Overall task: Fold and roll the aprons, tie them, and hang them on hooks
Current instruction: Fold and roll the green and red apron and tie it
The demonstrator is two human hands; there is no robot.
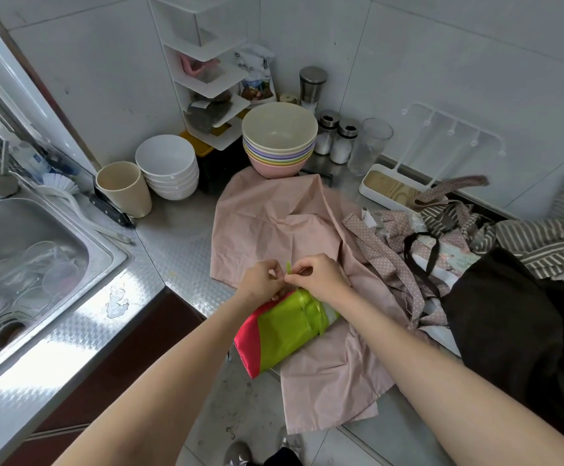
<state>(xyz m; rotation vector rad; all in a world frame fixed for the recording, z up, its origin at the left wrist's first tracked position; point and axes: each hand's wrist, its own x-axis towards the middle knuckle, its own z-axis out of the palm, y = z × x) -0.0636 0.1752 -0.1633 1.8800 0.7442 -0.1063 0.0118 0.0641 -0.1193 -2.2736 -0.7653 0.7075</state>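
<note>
A rolled green apron (284,327) with a red edge is lying at the front edge of the steel counter (173,250), resting on top of a spread pink apron (274,223) that is draping over the counter's edge toward the floor. A green tie (311,311) is wrapping around the roll near its right end, and a short end of that tie is sticking up between the two hands. The left hand (262,280) is curling its fingers and pinching the tie just above the roll; the right hand (317,275) is doing the same from the other side, thumb and forefinger closed on the strip, so both hands are touching or nearly touching each other over the knot. To the right, a heap of other aprons is lying on the counter: a dotted apron (378,250) with long straps, a striped apron (543,237) and a black apron (509,317) nearest the person. Behind the heap a white hook rack (452,129) is standing in a tray. Farther back, a stack of coloured bowls (279,142) is sitting on the pink apron's far edge, with white bowls (169,166) and a beige cup (124,188) to its left. The sink (21,250) is holding glassware at the far left.
</note>
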